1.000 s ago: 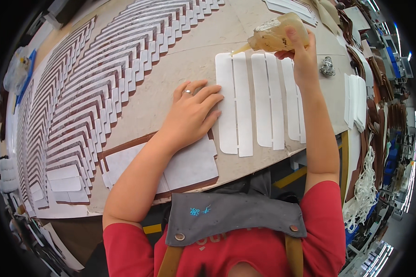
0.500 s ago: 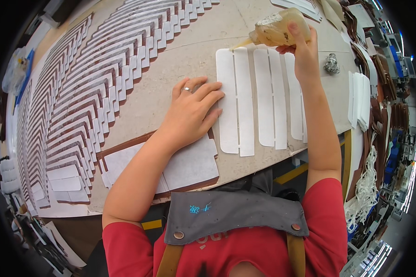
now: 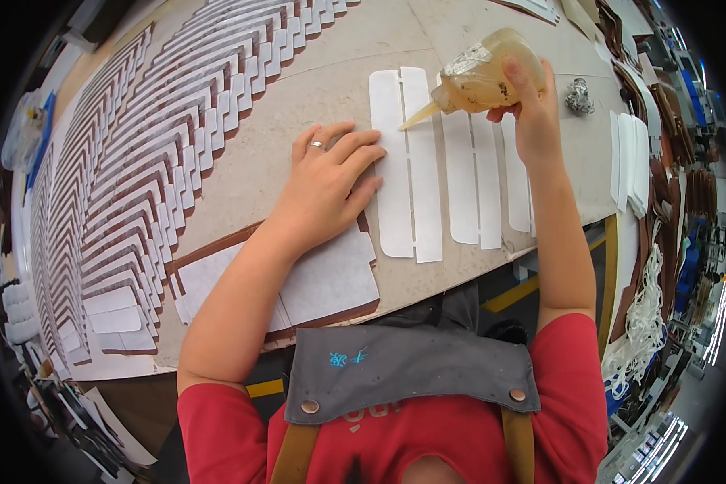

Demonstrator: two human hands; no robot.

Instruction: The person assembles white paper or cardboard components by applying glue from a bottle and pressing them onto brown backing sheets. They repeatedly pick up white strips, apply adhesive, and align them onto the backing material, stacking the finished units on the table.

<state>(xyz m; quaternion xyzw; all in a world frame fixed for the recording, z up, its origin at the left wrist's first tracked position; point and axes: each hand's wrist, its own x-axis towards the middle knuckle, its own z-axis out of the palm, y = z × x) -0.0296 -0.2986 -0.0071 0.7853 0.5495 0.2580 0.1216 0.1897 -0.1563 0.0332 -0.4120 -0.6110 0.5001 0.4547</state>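
Note:
My right hand [image 3: 528,101] is wrapped round a translucent yellowish squeeze bottle [image 3: 486,77], tilted so its long nozzle points down and left. The nozzle tip is at the narrow gap inside the leftmost white slotted panel [image 3: 394,194]; whether it touches cannot be told. On that panel's left edge rest the fingertips of my left hand [image 3: 331,173], spread out and holding nothing. Two more white panels lie to the right: one beside it [image 3: 464,194], and another [image 3: 518,177] partly behind my right forearm. Below my left hand lies a brown-edged white piece [image 3: 331,278].
Overlapping rows of brown-edged white pieces [image 3: 169,137] cover the table's left side. A crumpled foil ball [image 3: 578,97] sits right of the bottle. White strips [image 3: 631,161] lie near the right edge. Stacked brown pieces [image 3: 661,105] and a white cord bundle [image 3: 641,323] are further right.
The bottle and my right hand have shifted, bringing the nozzle from the top of the leftmost panel down along its gap. My left hand stays at the panel's edge.

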